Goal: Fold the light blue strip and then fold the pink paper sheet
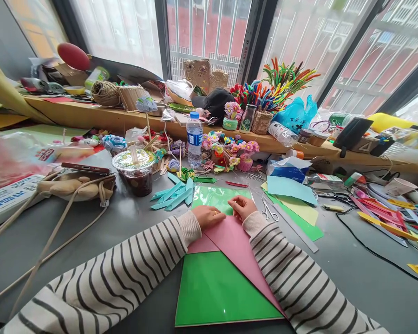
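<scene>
A pink sheet of paper (pixel 231 243), folded along a diagonal, lies on a shiny green board (pixel 212 290) on the grey table. My left hand (pixel 208 216) presses down on the pink paper's far left part with curled fingers. My right hand (pixel 242 206) pinches the paper's far tip, fingers bent onto the fold. Both arms wear striped sleeves. A second green sheet (pixel 214 197) lies just beyond the hands.
Scissors (pixel 268 211) and a metal ruler (pixel 294 227) lie right of my right hand. Teal paper strips (pixel 172 195), a lidded drink cup (pixel 136 171) and a water bottle (pixel 194 139) stand behind. Coloured paper scraps (pixel 386 218) and a black cable (pixel 369 250) are at right.
</scene>
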`<state>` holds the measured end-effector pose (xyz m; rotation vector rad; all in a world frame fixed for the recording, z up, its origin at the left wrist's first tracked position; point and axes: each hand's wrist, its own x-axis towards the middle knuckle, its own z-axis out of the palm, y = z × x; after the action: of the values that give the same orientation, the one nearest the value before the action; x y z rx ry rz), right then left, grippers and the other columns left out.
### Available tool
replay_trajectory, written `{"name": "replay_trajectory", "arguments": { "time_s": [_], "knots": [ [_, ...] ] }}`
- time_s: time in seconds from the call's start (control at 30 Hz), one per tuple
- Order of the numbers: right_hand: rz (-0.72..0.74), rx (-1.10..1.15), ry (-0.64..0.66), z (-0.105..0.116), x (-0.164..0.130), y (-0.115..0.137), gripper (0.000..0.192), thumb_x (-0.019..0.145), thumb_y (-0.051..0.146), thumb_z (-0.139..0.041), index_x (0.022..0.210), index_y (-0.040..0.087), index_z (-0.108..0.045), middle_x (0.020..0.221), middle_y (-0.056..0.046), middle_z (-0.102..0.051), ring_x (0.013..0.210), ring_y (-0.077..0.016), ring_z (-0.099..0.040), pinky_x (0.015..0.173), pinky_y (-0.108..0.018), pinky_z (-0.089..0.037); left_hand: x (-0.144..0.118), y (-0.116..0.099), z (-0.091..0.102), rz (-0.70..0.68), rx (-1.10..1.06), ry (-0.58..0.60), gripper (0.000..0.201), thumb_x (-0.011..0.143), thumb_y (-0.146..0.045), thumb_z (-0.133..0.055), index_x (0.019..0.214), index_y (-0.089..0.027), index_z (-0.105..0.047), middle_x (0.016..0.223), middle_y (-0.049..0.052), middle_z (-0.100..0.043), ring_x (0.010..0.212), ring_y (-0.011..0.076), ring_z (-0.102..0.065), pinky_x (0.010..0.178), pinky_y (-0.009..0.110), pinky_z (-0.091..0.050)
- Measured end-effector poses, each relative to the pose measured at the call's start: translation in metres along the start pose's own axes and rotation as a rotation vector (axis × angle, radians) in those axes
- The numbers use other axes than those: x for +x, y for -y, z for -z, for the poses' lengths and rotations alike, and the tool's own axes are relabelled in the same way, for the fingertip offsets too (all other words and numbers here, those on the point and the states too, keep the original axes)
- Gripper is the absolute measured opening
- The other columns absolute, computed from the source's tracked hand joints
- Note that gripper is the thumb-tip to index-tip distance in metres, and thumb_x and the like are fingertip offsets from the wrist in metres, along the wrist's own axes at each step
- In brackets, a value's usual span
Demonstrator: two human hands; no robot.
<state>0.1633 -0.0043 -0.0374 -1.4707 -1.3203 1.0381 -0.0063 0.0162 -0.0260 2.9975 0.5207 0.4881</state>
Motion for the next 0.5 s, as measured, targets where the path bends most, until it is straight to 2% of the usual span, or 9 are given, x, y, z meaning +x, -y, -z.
{"name": "replay_trajectory", "arguments": {
  "time_s": [0.17, 0.37, 0.5],
  "knots": [
    [0.033, 0.024, -0.024, -0.001, -0.001, -0.001, 0.03, 0.06, 0.048, -0.054, 0.062, 0.019, -0.047, 0.035, 0.007, -0.046, 0.026, -0.0069, -0.035, 0.027, -0.019, -0.025, -0.015, 0.009, 0.012, -0.087, 0.193, 0.107, 0.027, 0.076, -0.006, -0.034, 0.094, -0.015, -0.052, 0.079, 0.004, -0.065, 0.083, 0.0152, -0.056, 0.062, 0.022, -0.043],
    [0.029, 0.036, -0.018, 0.0, -0.001, -0.002, 0.03, 0.059, 0.047, -0.055, 0.062, 0.019, -0.047, 0.034, 0.007, -0.047, 0.025, -0.007, -0.037, 0.026, -0.018, -0.026, -0.031, 0.017, 0.016, -0.022, 0.163, 0.085, 0.029, 0.077, -0.009, -0.031, 0.096, -0.019, -0.05, 0.085, 0.0, -0.064, 0.087, 0.0125, -0.053, 0.068, 0.019, -0.04],
    [0.032, 0.039, -0.019, 0.0, -0.001, -0.001, 0.029, 0.059, 0.047, -0.055, 0.062, 0.019, -0.048, 0.035, 0.007, -0.047, 0.025, -0.0068, -0.037, 0.026, -0.018, -0.027, -0.041, 0.019, 0.02, -0.019, 0.141, 0.066, 0.028, 0.078, -0.01, -0.03, 0.096, -0.018, -0.05, 0.085, 0.002, -0.064, 0.087, 0.0134, -0.054, 0.07, 0.021, -0.041]
  ]
}}
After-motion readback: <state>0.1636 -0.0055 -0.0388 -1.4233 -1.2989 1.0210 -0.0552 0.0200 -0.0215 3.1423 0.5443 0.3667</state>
